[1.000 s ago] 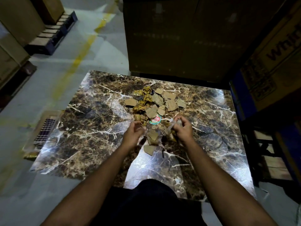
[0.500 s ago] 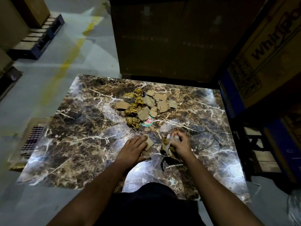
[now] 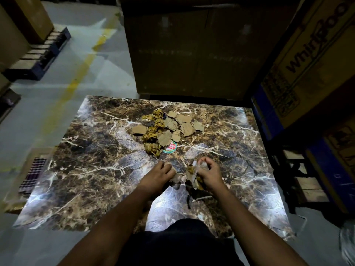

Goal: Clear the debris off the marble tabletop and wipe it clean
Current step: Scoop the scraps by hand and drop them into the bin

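Marble tabletop [image 3: 80, 179]: main debris pile [image 3: 165, 131] at 12 o'clock from the hands, untouched. Left hand [image 3: 156, 178] lies flat, fingers straight, pressing a cardboard scrap toward 3 o'clock. Right hand [image 3: 208, 174] is curled round a crumpled clear bag [image 3: 194, 174] holding scraps. Risk: the limp bag sags closed and pieces spill toward the 6 o'clock edge.

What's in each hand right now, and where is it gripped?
The right hand grips a clear plastic bag at its open top. The left hand lies on scraps beside it; any grip cannot be told.
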Tool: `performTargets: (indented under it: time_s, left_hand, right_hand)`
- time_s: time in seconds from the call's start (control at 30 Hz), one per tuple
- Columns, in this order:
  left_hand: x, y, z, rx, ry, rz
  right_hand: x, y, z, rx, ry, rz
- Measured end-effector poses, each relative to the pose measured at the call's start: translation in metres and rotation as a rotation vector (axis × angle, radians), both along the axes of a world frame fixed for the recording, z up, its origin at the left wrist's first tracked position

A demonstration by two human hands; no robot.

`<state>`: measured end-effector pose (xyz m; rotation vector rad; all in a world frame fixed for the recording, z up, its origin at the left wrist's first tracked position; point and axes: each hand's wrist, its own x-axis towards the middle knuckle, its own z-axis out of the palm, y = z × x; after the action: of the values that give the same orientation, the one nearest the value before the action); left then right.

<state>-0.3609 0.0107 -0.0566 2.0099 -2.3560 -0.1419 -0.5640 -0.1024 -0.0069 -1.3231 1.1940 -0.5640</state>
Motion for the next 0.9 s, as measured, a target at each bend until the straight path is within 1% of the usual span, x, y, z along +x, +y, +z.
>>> performTargets:
  time_s: [0.13,0.27,0.37,0.47,0.63,0.67,0.77,0.83,0.9]
  left_hand:
    - [-0.002,-0.003,0.008,-0.011,0.026,0.027]
    - [0.003,-0.007,0.013,0.042,0.037,0.075]
    - [0.006,-0.004,0.021,0.011,0.088,0.155]
    - [0.002,-0.001,0.035,-0.071,0.240,0.313]
    - [-0.016,-0.003,0.067,-0.272,0.602,0.745]
    - [-0.020,-0.003,0.073,-0.311,0.655,0.803]
    - [-0.029,0.005,0.091,-0.428,0.772,0.880]
    - [-0.027,0.018,0.095,-0.493,0.801,0.928]
    - [-0.017,0.033,0.098,-0.515,0.816,1.051]
  right_hand:
    - [0.005,-0.002,0.008,0.010,-0.031,-0.030]
    - [0.006,-0.004,0.020,0.050,-0.072,-0.038]
    - [0.010,-0.002,0.028,0.031,-0.092,-0.031]
    - [0.015,0.000,0.033,0.015,-0.066,-0.057]
    - [0.040,0.010,0.049,-0.071,-0.015,-0.157]
    - [0.049,0.013,0.052,-0.092,-0.021,-0.167]
    - [0.076,0.024,0.058,-0.159,-0.020,-0.139]
    - [0.094,0.033,0.060,-0.211,-0.021,-0.060]
    - [0.112,0.043,0.063,-0.219,-0.029,0.011]
